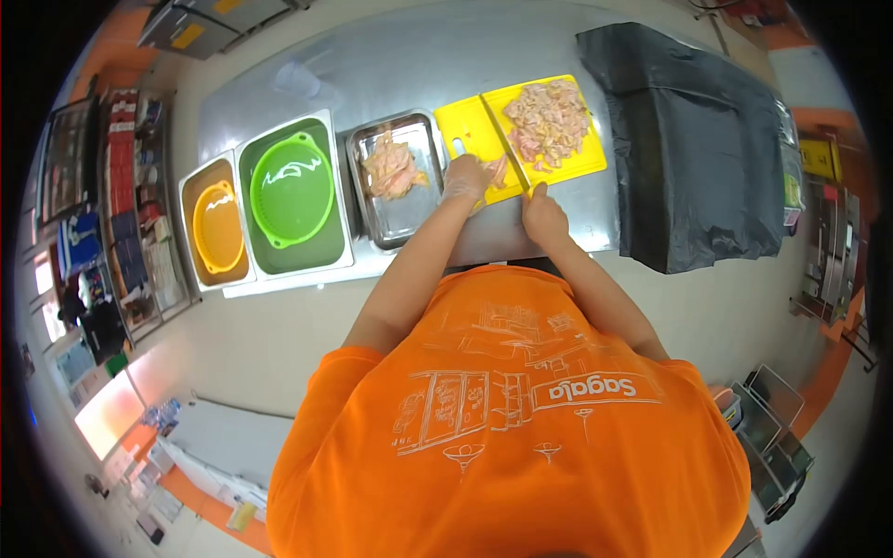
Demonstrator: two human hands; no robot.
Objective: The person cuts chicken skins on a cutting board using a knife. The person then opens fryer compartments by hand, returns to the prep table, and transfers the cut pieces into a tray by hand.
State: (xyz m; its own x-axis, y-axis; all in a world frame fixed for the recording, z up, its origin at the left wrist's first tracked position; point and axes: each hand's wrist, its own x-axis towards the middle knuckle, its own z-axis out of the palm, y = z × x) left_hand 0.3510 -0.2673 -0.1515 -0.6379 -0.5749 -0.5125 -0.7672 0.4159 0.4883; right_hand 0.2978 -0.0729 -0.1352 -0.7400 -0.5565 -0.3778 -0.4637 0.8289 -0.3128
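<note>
My right hand grips the yellow handle of a knife, whose long blade slants across the yellow cutting board. On the blade's left side, my left hand, in a clear plastic glove, holds a piece of raw meat, apparently chicken, on the board. Its fingertips are partly hidden. To the right of the blade lies a heap of small cut meat pieces. Left of the board, a steel tray contains larger pieces of pale raw meat.
Two rectangular steel tubs stand to the left, one with a green basket and one with an orange basket. A black plastic-covered object borders the board's right side. A clear container sits toward the back of the steel table.
</note>
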